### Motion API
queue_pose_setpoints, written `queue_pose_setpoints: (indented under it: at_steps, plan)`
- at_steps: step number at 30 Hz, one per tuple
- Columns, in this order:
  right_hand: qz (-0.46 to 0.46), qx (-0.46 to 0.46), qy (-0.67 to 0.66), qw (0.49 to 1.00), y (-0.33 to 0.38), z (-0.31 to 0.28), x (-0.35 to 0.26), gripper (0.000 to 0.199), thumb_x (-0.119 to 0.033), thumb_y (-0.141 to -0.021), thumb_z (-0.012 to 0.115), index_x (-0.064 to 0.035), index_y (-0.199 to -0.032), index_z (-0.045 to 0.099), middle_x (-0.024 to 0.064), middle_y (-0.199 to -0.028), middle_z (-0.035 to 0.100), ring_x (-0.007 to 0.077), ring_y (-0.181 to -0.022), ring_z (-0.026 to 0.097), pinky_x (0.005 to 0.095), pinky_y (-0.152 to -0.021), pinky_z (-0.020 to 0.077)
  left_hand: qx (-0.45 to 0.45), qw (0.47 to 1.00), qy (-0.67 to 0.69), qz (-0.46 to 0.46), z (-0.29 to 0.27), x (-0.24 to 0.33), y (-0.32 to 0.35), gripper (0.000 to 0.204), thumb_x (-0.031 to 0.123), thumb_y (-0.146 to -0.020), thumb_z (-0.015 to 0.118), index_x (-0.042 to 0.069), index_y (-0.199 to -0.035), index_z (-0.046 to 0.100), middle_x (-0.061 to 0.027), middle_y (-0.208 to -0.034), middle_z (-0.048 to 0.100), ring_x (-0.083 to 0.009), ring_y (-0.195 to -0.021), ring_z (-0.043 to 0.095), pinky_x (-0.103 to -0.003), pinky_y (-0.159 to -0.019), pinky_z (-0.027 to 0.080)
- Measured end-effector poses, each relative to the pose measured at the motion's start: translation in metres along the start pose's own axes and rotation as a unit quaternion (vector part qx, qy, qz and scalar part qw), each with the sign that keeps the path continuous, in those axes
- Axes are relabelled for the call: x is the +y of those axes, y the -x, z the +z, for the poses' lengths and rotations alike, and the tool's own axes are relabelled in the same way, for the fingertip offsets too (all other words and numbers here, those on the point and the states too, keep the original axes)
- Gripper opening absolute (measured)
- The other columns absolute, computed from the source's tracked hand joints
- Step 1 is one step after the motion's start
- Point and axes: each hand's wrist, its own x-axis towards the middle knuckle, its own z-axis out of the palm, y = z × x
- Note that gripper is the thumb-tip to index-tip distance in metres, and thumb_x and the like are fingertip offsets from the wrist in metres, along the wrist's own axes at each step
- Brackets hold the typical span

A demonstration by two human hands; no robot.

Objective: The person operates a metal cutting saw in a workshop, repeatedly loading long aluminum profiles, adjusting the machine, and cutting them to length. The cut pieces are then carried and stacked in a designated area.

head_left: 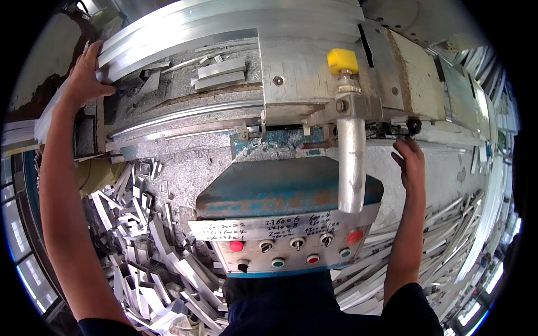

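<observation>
At the far left, my left hand (83, 81) lies against the left ends of long silvery aluminium bars (224, 28), its thumb spread away from the fingers. The bars lie along the back of a metal machine bed (297, 61). To the right, my right hand (411, 165) is raised just below a round black knob (414, 125), fingers loosely bent and apart, with nothing visible in them. Whether its fingertips touch the machine edge I cannot tell. Between my hands a metal lever tube (351, 165) points down toward me, below a yellow block (342, 60).
In front of me stands a control panel (288, 249) with several buttons and rotary switches, below a blue hood (288, 187). Short offcuts (221, 68) lie on the bed. A heap of metal scraps (151, 274) covers the floor at left; long strips (426, 246) lie at right.
</observation>
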Motion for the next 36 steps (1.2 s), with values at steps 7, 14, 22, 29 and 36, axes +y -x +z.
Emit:
queue_pose_setpoints:
  at_steps: [7, 14, 22, 29, 36]
  plan:
    - [-0.041, 0.125, 0.040, 0.991, -0.020, 0.008, -0.003, 0.042, -0.025, -0.076, 0.072, -0.0054, -0.111, 0.057, 0.0042, -0.098, 0.058, 0.0130, -0.086, 0.053, 0.0283, -0.070, 0.0427, 0.043, 0.996, -0.002, 0.077, -0.005, 0.002, 0.002, 0.099, 0.013, -0.045, 0.082, 0.009, -0.135, 0.039, -0.0151, -0.128, 0.050, -0.0339, -0.119, 0.047, -0.039, -0.102, 0.038]
    - [-0.068, 0.195, -0.003, 0.978, -0.068, 0.009, 0.024, 0.036, -0.013, -0.069, 0.077, -0.0012, -0.099, 0.062, 0.0034, -0.085, 0.062, 0.0141, -0.080, 0.054, 0.0283, -0.076, 0.0412, 0.018, 0.997, -0.019, 0.079, -0.004, 0.003, 0.001, 0.099, 0.011, -0.047, 0.082, 0.010, -0.135, 0.038, -0.0150, -0.128, 0.049, -0.0341, -0.120, 0.046, -0.039, -0.104, 0.036]
    - [-0.093, 0.190, -0.101, 0.972, -0.093, 0.010, 0.048, 0.031, -0.009, -0.066, 0.078, -0.0083, -0.093, 0.063, 0.0008, -0.085, 0.062, 0.0128, -0.078, 0.054, 0.0301, -0.070, 0.0434, 0.013, 0.996, -0.016, 0.091, 0.007, -0.010, -0.003, 0.101, 0.010, -0.048, 0.082, 0.006, -0.137, 0.035, -0.0160, -0.132, 0.045, -0.0341, -0.123, 0.043, -0.038, -0.106, 0.034]
    - [-0.009, 0.211, -0.149, 0.966, -0.072, 0.027, 0.021, 0.031, -0.005, -0.071, 0.074, -0.0119, -0.096, 0.059, 0.0020, -0.087, 0.061, 0.0165, -0.082, 0.058, 0.0356, -0.058, 0.0498, 0.010, 0.994, -0.014, 0.108, 0.006, -0.018, -0.004, 0.100, 0.011, -0.050, 0.080, 0.006, -0.138, 0.033, -0.0173, -0.132, 0.045, -0.0356, -0.123, 0.043, -0.039, -0.106, 0.034]
    - [-0.038, 0.202, -0.156, 0.966, -0.074, 0.027, 0.027, 0.031, -0.003, -0.073, 0.073, -0.0106, -0.098, 0.058, 0.0038, -0.094, 0.061, 0.0183, -0.086, 0.059, 0.0365, -0.060, 0.0552, 0.020, 0.994, -0.015, 0.109, 0.001, -0.002, -0.004, 0.095, 0.009, -0.050, 0.079, 0.006, -0.135, 0.036, -0.0157, -0.125, 0.048, -0.0356, -0.117, 0.046, -0.039, -0.102, 0.037]
